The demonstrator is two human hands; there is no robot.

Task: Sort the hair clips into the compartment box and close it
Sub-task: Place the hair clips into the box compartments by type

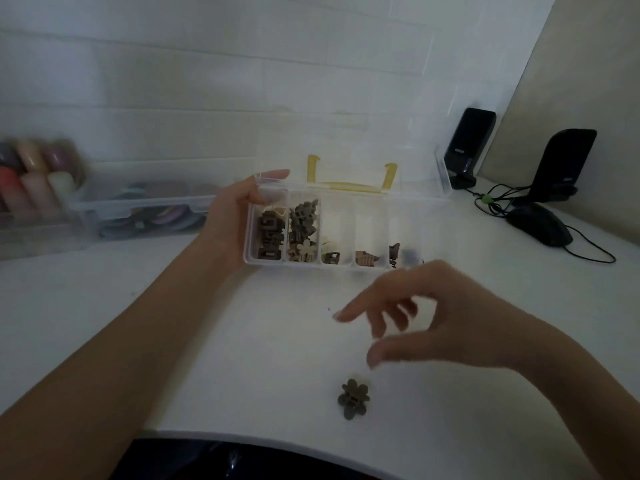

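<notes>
- The surface [104,306] is white and dimly lit, with a rounded near edge; a white tiled wall rises behind it.
- The box [334,233], clear plastic, sits near the middle of the surface, its long axis running left to right, its compartments running front to back.
- Its lid [398,161] stands open behind it, with yellow latches [313,169] pointing up.
- The two leftmost compartments hold many brown clips [272,237]; the ones to the right hold only one or two each, at their near ends.
- The left hand [235,213] grips the box's left end, thumb over the rim at the far corner.
- The right hand [433,320] hovers in front of the box's right half, fingers loosely curled, holding nothing.
- One flower clip [354,398], dark brown, lies flat on the surface well in front of the box, just below the right hand's thumb and not touched.
- Left of the box sit a clear tray [138,209] of coloured items and a blurred stack of pastel rolls [38,178].
- Right of the box, by the wall, stand two black speakers [469,143]; a black mouse [540,225] with its cable lies in front of them.
</notes>
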